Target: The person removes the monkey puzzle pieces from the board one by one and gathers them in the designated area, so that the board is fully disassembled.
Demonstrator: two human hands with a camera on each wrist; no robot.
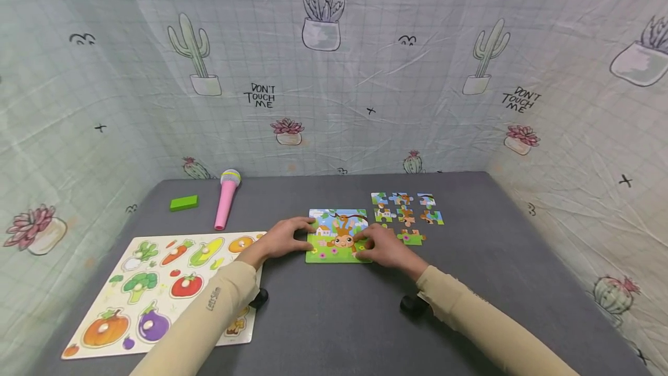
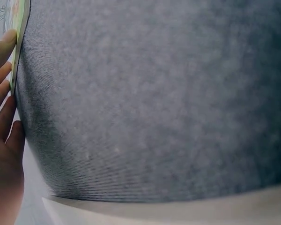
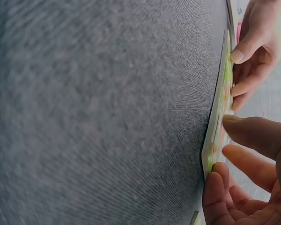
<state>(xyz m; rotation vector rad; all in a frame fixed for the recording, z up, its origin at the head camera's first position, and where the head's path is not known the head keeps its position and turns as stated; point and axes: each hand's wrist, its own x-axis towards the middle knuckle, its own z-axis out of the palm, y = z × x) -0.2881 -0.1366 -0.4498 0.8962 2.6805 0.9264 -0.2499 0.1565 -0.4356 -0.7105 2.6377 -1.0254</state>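
Observation:
A small picture puzzle board (image 1: 334, 253) with a cartoon monkey, a house and flowers lies flat on the grey table. My left hand (image 1: 283, 238) rests at its left edge, thumb and fingertips touching the border. At the lower right corner, my right hand (image 1: 387, 245) curls thumb and index finger about what looks like a puzzle piece, mostly hidden under the fingers. In the right wrist view these fingertips (image 3: 232, 118) meet the board's face, and other fingers touch its edge. Several loose puzzle pieces (image 1: 405, 216) lie in rows beyond my right hand, one partly covered by it.
A vegetable peg board (image 1: 162, 266) lies on the left, partly under my left forearm. Behind it are a pink toy microphone (image 1: 225, 205) and a green block (image 1: 184, 203). A patterned cloth wall (image 1: 344, 80) encloses the back and sides of the grey table (image 1: 334, 318).

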